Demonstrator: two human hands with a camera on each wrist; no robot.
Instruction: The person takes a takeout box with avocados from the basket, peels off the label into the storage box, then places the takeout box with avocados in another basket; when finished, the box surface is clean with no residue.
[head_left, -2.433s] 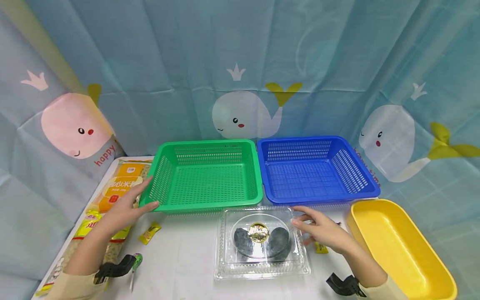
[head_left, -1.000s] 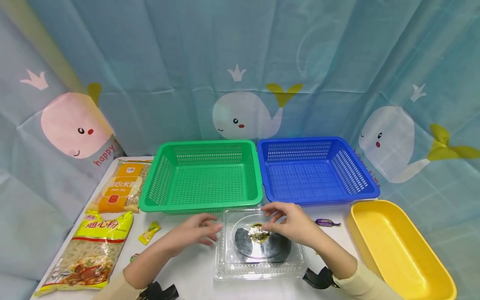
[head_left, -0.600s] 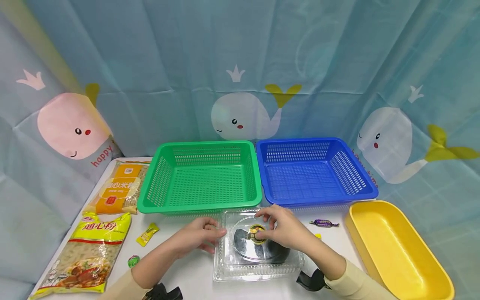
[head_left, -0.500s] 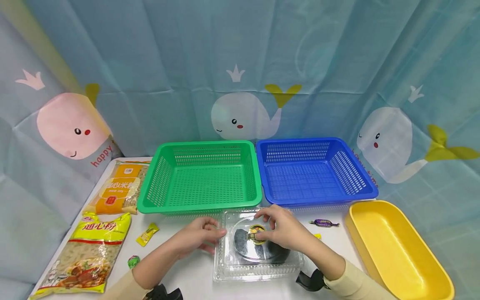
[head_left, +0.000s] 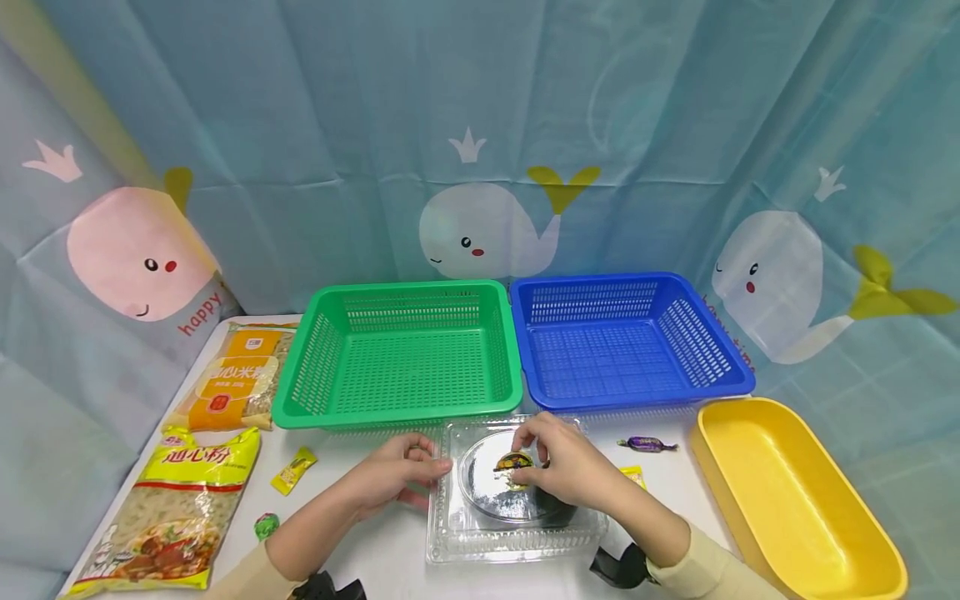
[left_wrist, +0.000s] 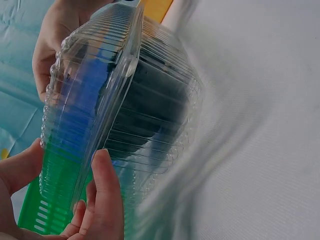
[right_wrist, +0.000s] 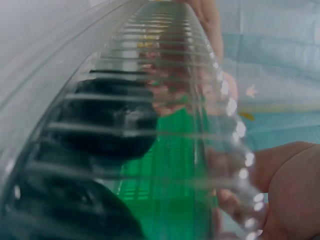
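Observation:
A clear plastic clamshell box point(head_left: 480, 542) lies on the white table in the middle of the head view. Through its walls dark, glossy rounded lumps point(right_wrist: 107, 117) show, and a gold-and-black round sticker point(head_left: 514, 472) sits on its lid. My left hand point(head_left: 401, 472) grips the box's left side; in the left wrist view the thumb is at the lid's edge and the index finger at the seam. My right hand point(head_left: 570, 467) is over the lid from the right, thumb and bent forefinger at the sticker, partly covering it.
Behind the box stand a green basket point(head_left: 397, 412) and a blue basket point(head_left: 637, 392); a yellow tub point(head_left: 795, 500) is at right. Two food bags point(head_left: 172, 500) lie at left. Yellow point(head_left: 294, 471) and purple point(head_left: 648, 444) wrapped sweets and a green lollipop point(head_left: 266, 525) are scattered about.
Both hands have come in to the box: the left from the green basket's left end to the box's left side, the right from the box's right edge onto the lid.

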